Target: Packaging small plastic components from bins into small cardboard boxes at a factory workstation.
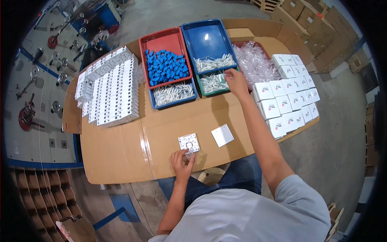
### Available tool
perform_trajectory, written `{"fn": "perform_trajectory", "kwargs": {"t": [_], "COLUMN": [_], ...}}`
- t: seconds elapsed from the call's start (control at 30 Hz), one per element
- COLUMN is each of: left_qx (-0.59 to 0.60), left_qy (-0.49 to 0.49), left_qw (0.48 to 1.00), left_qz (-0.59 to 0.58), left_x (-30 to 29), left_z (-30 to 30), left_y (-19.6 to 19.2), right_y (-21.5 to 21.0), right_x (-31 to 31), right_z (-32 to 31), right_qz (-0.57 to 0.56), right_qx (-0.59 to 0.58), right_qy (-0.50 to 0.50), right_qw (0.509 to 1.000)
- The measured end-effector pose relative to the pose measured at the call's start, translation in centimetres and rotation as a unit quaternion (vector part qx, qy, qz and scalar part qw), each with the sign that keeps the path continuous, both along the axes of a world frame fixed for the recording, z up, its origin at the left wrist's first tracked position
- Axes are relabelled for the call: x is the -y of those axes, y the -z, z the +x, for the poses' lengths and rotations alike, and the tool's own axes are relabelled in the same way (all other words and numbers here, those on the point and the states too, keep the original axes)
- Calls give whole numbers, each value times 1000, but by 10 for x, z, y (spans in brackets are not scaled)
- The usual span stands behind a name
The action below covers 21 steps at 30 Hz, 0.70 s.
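My left hand [182,164] is at the near edge of the cardboard-covered table, thumb and fingers closed on a small clear plastic piece [190,155], perhaps a bag. Just beyond its fingertips lies a white square switch-like unit [188,142], open side up. A flat white square cover [222,135] rests to the right of that unit. My right hand [237,82] reaches far out to the right end of the green tray [218,92], which holds small white plug-like parts [213,82]. Its fingers are pinched together; whatever is between them is too small to make out.
A red tray [164,39] of blue parts and a blue tray [205,38] of white pieces stand behind. Another blue tray [175,104] holds white parts. Clear plastic bags [256,60] fill a bin. White boxes [282,103] stack right; white units [115,90] stand in rows left.
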<state>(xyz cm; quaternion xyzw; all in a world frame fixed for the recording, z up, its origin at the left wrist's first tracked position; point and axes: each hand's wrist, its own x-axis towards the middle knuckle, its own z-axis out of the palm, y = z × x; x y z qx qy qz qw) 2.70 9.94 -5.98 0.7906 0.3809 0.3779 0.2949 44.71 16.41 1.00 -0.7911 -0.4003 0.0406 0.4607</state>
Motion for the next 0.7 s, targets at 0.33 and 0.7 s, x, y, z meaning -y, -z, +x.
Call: {"fn": "perform_trajectory", "kwargs": {"t": [0.33,0.7], "left_qx": [-46,-57], "left_qy": [-40,-48], "left_qw": [997,996], "left_qz": [37,42], "left_x": [4,3], "left_z": [-6,0], "left_y": [21,17], "right_y": [16,6], "right_x": [-95,-123], "right_z": [68,131], "right_qz": [-145,-137], "right_qx": [181,219], "right_qy": [-297,-242], "right_qw": [926,935]}}
